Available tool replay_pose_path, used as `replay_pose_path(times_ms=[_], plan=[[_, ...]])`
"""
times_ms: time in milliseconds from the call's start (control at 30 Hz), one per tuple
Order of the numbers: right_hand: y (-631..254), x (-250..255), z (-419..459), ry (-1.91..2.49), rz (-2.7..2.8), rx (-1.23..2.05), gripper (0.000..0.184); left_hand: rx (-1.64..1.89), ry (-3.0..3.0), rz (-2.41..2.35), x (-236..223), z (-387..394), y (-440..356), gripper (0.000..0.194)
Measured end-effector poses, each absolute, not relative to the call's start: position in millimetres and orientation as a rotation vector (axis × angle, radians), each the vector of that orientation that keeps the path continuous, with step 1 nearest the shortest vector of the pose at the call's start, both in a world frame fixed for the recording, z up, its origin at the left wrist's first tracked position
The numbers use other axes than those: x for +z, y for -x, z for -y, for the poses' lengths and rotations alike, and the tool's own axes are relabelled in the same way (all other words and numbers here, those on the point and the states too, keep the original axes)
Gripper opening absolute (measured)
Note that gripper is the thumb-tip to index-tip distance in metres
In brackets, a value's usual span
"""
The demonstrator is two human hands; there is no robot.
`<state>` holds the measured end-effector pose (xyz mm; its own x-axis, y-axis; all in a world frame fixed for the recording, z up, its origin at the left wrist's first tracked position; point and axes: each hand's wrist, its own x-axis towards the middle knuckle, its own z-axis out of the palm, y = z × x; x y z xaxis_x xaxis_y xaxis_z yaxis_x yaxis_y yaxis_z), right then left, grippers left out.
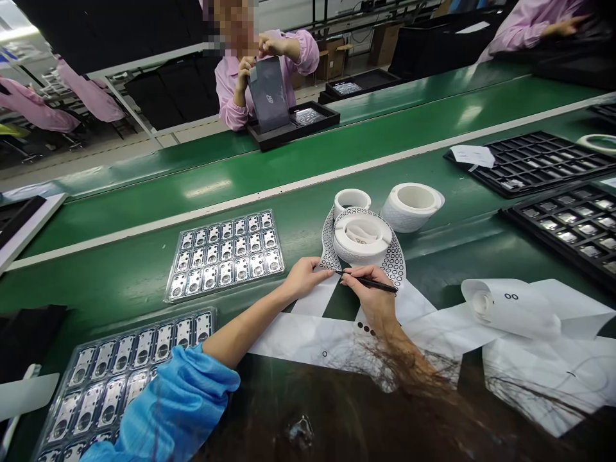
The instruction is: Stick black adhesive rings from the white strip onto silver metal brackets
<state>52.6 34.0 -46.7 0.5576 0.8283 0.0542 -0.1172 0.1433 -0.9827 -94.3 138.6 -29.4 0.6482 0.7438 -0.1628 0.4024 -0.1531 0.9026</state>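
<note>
2 bare hands work over a green tabletop (303, 224). The left hand (305, 277), below a blue sleeve (183, 391), has its fingertips at the end of a ring-printed strip (397, 263); whether they pinch or only press it cannot be told. The right hand (378, 301) pinches a slim black tool (373, 283), its tip beside the left thumb. The strip curves around a white roll (359, 251) mid-tabletop; 2 more rolls, a small ring (353, 196) and a wider roll (411, 218), stand behind, nearer the far edge.

Toward the left edge lie 2 clear trays of metal plates, a farther tray (168, 295) and a nearer tray (213, 319); at the right edge, 2 black trays (503, 191). Loose white paper (298, 330) spreads under the right arm. Opposite, a co-worker in pink (304, 54) holds a dark grey panel (272, 93).
</note>
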Motion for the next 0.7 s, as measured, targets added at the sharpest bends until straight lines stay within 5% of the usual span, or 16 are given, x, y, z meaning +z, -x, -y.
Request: replay_pose_path(times_ms=[700], plan=[[-52.0, -44.6, -31.7, 1.23, 0.745, 0.78, 0.023, 0.421, -1.811, -0.952, -28.9, -137.7, 93.0, 0.025]])
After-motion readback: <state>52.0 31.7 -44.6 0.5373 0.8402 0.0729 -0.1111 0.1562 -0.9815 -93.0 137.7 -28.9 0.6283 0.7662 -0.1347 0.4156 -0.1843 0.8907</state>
